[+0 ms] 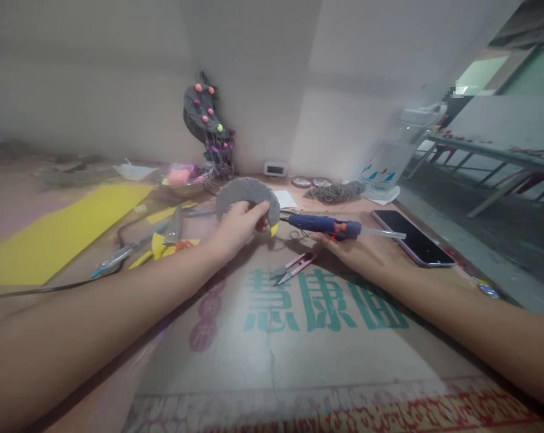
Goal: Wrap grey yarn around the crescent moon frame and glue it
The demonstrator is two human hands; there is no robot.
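Gluing seems the step in hand: your left hand pinches the fan by its lower edge, fingers closed on it. Your right hand grips the gun, nozzle just right of those fingers. Bringing the nozzle onto the edge calls for a steady hold.

Grey fan piece, blue glue gun, pink snips, yellow sheet, teal-lettered cardboard
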